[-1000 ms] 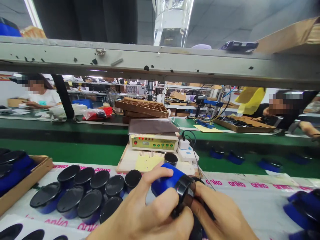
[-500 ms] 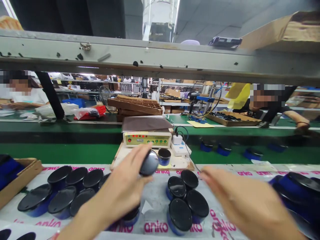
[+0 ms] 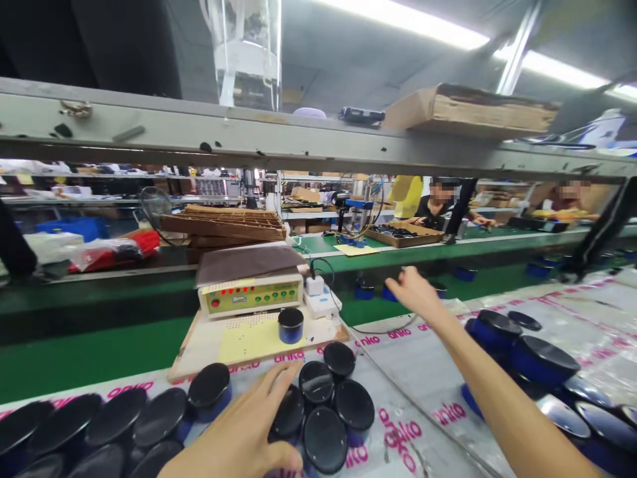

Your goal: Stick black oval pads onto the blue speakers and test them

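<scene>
My left hand (image 3: 243,425) is low at the front, thumb and fingers apart around a round, cup-shaped blue piece with a glossy black top (image 3: 287,413). This piece stands in a tight cluster with several like it, such as a black-topped piece (image 3: 325,441). My right hand (image 3: 413,290) stretches out over the green belt (image 3: 119,338), fingers spread above a blue piece (image 3: 391,293) whose top it hides. Whether they touch is unclear. One more blue piece (image 3: 290,327) stands upright on the board before the control box (image 3: 249,297).
Rows of black-topped pieces (image 3: 117,415) fill the left front; more lie piled at right (image 3: 545,362). A cable (image 3: 423,408) crosses the printed plastic sheet (image 3: 378,378). A metal shelf beam (image 3: 298,136) spans overhead. Co-workers sit across the belt.
My view has swung right. The blue piece from my left hand now stands beside the cluster. My right hand has moved forward from above the sheet to the belt.
</scene>
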